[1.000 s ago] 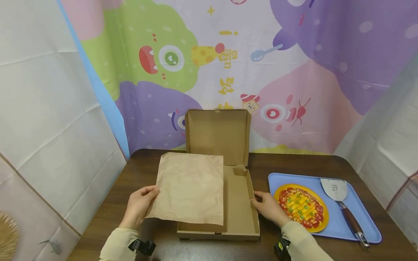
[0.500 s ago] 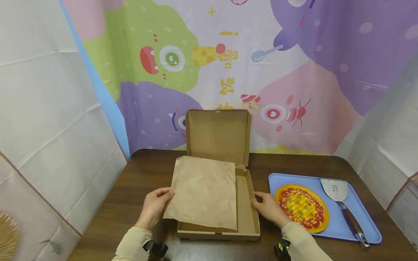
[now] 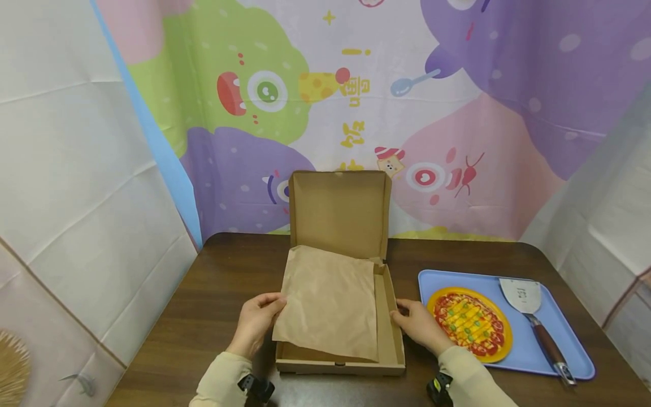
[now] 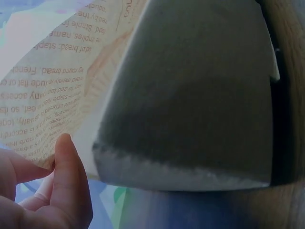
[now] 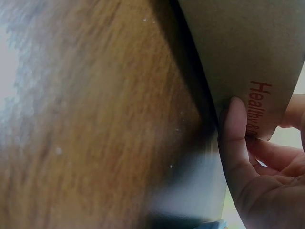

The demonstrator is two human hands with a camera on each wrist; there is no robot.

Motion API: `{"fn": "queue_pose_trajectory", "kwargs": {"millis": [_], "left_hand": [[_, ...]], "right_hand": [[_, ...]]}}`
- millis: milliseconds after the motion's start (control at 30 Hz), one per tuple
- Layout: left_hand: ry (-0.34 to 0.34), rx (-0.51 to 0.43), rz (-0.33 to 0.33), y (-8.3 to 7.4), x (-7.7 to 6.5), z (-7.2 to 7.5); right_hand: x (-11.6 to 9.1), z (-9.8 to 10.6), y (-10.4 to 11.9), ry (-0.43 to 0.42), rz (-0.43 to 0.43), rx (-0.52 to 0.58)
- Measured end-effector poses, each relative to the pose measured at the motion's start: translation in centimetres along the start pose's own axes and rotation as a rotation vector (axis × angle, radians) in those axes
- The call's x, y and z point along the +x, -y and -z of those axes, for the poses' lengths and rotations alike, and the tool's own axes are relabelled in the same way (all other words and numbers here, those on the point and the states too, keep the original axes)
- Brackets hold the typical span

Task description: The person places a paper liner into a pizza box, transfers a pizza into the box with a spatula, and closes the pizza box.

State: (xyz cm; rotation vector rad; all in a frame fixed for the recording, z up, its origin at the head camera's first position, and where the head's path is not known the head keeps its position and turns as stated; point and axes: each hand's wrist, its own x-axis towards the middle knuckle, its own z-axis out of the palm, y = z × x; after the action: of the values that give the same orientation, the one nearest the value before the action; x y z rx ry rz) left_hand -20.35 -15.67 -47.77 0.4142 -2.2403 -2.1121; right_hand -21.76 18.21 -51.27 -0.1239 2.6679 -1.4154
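Note:
A cardboard pizza box (image 3: 341, 212) stands with its lid raised at the back. Over its base lies a square sheet of brown paper (image 3: 330, 305), slightly turned, covering most of the inside. My left hand (image 3: 256, 322) pinches the sheet's left edge between thumb and fingers, just outside the box's left wall. Printed text shows on the underside of the paper (image 4: 43, 95) in the left wrist view. On the other side, my right hand (image 3: 422, 328) grips the box's right wall. The right wrist view has the thumb against red lettering on that wall (image 5: 248, 52).
To the right lies a blue tray (image 3: 519, 353). It bears a pizza (image 3: 470, 323) on a yellow round base and a pizza server (image 3: 544, 336) with a dark handle. The dark wooden table (image 3: 224, 271) meets a cartoon-patterned curtain (image 3: 325, 113) behind.
My left hand has carried the brown paper to the right and slightly down, from the box's left side to over its base. The right hand has stayed on the box wall.

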Motion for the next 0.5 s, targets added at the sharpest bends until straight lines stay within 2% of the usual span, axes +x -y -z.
{"fn": "queue_pose_trajectory", "kwargs": {"millis": [500], "left_hand": [[0.020, 0.055, -0.010, 0.5, -0.2, -1.4]], "right_hand": [[-0.1, 0.0, 0.1, -0.006, 0.010, 0.002]]}}
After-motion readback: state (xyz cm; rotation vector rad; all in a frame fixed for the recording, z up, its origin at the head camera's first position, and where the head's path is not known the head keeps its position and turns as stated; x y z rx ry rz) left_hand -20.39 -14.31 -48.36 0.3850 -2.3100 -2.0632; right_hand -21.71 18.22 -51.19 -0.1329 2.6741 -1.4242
